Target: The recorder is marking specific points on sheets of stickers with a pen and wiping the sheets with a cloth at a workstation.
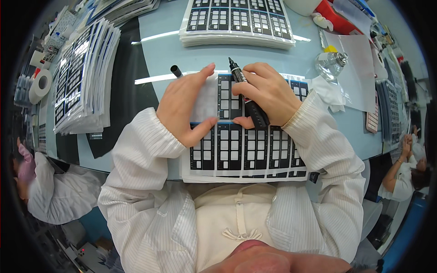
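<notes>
A stack of sheets printed with black panels and white squares (236, 170) lies in front of me. My left hand (182, 104) rests on its left part, thumb and fingers apart, framing a pale blank patch (205, 102). Tucked in my right hand (273, 95) is a black marker (256, 113), its bare dark tip pointing away from me. The right thumb and fingertips come down around one black panel (230, 98) beside the patch. A black marker cap (176, 71) stands just beyond my left hand.
Another printed stack (236, 38) lies at the far side, and a tall one (82, 77) at left. To the right are a clear glass bottle (331, 63), crumpled white tissue (328, 93) and a red tray (337, 18). A white tape roll (41, 86) sits far left. Other people work at both sides.
</notes>
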The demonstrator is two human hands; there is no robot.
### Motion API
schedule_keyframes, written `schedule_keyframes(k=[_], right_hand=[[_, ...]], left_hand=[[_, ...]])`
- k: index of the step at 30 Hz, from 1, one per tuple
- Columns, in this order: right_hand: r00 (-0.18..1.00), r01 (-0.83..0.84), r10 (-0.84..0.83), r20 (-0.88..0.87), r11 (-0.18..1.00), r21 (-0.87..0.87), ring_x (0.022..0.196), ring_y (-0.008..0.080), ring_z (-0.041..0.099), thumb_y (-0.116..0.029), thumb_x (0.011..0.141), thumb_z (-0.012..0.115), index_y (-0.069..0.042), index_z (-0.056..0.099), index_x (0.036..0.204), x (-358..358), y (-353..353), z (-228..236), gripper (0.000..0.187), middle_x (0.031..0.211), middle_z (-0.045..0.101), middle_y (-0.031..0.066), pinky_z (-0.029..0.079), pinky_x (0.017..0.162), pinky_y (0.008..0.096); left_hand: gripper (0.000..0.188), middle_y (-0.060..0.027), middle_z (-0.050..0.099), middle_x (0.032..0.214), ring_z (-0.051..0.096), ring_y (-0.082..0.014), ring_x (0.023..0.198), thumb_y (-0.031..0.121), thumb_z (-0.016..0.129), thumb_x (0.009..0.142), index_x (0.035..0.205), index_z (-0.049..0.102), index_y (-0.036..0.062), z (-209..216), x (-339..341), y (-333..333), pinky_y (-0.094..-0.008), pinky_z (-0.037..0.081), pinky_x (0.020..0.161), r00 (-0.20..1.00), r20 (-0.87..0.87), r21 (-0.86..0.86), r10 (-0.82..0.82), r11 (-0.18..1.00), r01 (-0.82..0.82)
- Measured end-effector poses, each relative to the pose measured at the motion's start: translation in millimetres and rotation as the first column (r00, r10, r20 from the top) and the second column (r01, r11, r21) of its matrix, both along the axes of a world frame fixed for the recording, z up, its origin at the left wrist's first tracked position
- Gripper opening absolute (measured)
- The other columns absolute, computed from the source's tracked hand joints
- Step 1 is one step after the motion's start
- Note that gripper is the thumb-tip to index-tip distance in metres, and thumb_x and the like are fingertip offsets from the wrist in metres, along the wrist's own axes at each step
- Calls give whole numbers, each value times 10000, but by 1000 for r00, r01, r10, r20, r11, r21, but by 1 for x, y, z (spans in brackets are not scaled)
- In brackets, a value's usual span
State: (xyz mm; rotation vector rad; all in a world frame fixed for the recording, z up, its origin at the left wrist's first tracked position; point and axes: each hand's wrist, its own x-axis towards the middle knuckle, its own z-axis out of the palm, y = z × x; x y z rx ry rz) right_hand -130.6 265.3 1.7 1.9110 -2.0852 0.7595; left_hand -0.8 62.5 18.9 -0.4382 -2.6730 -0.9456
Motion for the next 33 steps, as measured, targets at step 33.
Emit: schedule_keyframes(k=[33], right_hand=[[989,-140,146,-39,982,123,838,350,597,-300,680,733,-22,539,901,-12,1,5,405,862,584,154,518,693,380]], left_hand=[[869,-189,465,1240,384,-357,1177,251,704,706,1415,231,83,-6,-9,-4,-433,265,1028,990,144,-164,0,986,24]])
